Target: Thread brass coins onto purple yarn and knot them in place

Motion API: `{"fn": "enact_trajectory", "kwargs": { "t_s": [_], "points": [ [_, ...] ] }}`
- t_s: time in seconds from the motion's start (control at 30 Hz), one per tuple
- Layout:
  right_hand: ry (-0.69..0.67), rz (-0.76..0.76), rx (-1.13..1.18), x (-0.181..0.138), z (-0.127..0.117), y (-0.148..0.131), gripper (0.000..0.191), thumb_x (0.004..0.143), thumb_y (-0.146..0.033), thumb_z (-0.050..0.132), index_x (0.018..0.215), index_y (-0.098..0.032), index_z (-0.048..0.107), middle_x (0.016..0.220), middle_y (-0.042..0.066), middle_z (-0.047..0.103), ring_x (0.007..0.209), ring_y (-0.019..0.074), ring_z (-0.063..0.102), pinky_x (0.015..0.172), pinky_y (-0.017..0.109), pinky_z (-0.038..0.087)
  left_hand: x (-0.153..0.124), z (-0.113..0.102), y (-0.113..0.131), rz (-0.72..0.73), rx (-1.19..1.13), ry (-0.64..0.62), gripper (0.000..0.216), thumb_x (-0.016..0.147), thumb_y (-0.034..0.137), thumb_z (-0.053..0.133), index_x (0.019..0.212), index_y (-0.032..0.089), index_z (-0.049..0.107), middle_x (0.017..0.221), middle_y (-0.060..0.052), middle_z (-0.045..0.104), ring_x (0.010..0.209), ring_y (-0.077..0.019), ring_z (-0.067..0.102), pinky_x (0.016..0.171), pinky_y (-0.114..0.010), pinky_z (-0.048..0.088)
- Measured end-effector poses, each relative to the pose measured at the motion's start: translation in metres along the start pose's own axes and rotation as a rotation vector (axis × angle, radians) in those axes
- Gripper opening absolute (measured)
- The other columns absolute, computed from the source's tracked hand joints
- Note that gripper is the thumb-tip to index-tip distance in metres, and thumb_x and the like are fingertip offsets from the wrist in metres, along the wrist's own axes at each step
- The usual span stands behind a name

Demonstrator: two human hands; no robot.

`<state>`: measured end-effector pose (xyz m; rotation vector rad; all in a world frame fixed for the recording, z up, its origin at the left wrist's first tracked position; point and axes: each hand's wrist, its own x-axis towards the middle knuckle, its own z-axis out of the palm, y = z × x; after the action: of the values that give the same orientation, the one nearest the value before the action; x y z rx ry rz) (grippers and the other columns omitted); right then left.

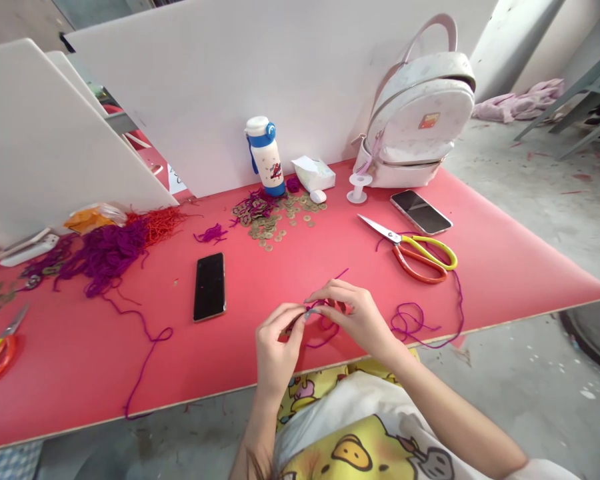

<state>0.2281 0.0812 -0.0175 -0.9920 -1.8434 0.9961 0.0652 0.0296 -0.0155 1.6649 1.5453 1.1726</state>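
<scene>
Both hands meet over the near edge of the red table (80,360). My left hand (276,340) is closed in a pinch on a purple cord (415,327) that loops off to the right. My right hand (353,312) also has its fingers pressed on the same cord, close to the left fingertips. A small piece sits between the fingertips; I cannot make out what it is. A pile of brass coins (275,217) lies further back in the middle.
A black phone (209,287) lies left of the hands, yellow-orange scissors (420,250) to the right, and a second phone (421,211) beyond. A bottle (265,157), tissue pack (313,173), empty spool (359,187) and white backpack (415,113) stand against the white divider. Purple and orange yarn (110,250) lies at left.
</scene>
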Motion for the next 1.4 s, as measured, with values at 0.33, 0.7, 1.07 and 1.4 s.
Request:
{"fn": "enact_trajectory", "kwargs": {
  "t_s": [0.33,0.7,1.07,1.4],
  "points": [
    [-0.006,0.018,-0.009,-0.001,-0.001,-0.001,0.013,0.091,-0.027,0.057,0.086,-0.020,0.067,0.078,0.003,0.060,0.065,0.0125,0.052,0.058,0.024,0.041,-0.002,0.000,0.000,-0.079,-0.077,0.017,0.020,0.089,0.028,0.055,0.088,0.016,0.071,0.087,-0.007,0.069,0.076,-0.0166,0.065,0.065,-0.023,0.052],
    [0.033,0.048,-0.002,-0.004,0.001,0.003,0.012,0.091,-0.027,0.058,0.086,-0.021,0.067,0.078,0.003,0.062,0.064,0.0133,0.053,0.059,0.025,0.043,-0.002,0.002,-0.005,-0.134,-0.131,0.062,0.019,0.087,0.029,0.058,0.085,0.015,0.071,0.084,-0.007,0.069,0.072,-0.0158,0.064,0.062,-0.021,0.051],
    [-0.054,-0.187,-0.090,-0.005,-0.001,-0.005,0.012,0.091,-0.024,0.058,0.087,-0.023,0.070,0.085,0.005,0.064,0.080,0.0167,0.060,0.072,0.028,0.048,0.000,0.006,0.000,-0.064,-0.036,0.118,0.017,0.087,0.025,0.058,0.083,0.016,0.072,0.082,-0.006,0.070,0.073,-0.0158,0.065,0.064,-0.022,0.050],
    [0.050,-0.012,-0.026,0.007,0.001,0.000,0.009,0.086,-0.019,0.062,0.082,-0.021,0.069,0.082,0.003,0.061,0.071,0.0134,0.056,0.062,0.025,0.044,-0.004,0.010,0.002,0.036,0.015,0.063,0.016,0.089,0.019,0.056,0.088,0.016,0.071,0.085,-0.005,0.071,0.077,-0.0138,0.065,0.069,-0.020,0.051]
  ]
}}
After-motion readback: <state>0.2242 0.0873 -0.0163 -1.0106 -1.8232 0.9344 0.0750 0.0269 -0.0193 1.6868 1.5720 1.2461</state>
